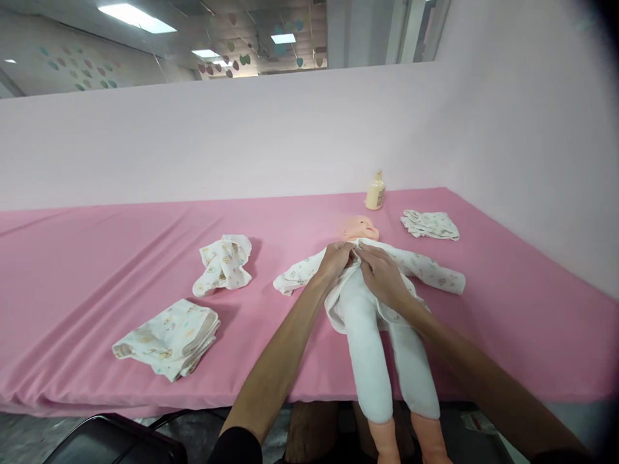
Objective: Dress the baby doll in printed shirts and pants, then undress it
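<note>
A baby doll [360, 228] lies on its back on the pink-covered table, its lower legs hanging over the front edge. It wears a white patterned baby shirt [428, 267] with both sleeves spread out, and white trousers [370, 361]. At the doll's upper chest, my left hand [334, 261] pinches the shirt's front near the neckline. My right hand [380, 274] is close beside it, fingers closed on the same front opening. Exactly what the fingertips grip, fabric edge or fastener, is hidden.
A cream pump bottle [375, 192] stands behind the doll. Folded patterned cloth [430, 224] lies at the back right. To the left are a crumpled patterned cloth [223, 263] and a folded one [169, 335]. White walls bound the pink cover [120, 258]; a black chair [116, 441] stands in front.
</note>
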`<state>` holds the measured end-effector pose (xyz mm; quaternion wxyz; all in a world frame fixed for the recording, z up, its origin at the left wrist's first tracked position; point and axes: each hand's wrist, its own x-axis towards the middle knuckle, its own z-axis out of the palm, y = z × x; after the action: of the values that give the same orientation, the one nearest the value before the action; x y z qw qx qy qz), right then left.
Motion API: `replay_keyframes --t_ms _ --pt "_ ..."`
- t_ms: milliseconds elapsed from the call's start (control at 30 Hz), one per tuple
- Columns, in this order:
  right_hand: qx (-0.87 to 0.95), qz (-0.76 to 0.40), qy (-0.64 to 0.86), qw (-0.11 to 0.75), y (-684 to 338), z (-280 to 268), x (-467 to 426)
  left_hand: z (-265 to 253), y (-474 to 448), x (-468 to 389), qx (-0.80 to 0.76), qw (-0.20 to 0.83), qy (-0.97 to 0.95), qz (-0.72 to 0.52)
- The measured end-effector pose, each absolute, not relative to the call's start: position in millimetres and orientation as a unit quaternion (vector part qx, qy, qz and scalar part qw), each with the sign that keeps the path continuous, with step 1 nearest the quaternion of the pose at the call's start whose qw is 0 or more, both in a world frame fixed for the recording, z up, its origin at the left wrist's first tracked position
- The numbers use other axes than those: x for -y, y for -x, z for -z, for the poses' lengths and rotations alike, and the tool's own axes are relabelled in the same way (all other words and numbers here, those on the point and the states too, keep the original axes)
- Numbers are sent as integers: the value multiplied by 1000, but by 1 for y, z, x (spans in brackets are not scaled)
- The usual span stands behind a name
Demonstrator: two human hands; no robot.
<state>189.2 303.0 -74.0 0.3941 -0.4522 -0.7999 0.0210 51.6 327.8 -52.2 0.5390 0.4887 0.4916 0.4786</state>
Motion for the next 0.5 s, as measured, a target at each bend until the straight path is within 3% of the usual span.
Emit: replay_keyframes --t_ms 500 --pt "805 -96 442 384 -192 68 -303 56 -55 -327 -465 537 -490 -506"
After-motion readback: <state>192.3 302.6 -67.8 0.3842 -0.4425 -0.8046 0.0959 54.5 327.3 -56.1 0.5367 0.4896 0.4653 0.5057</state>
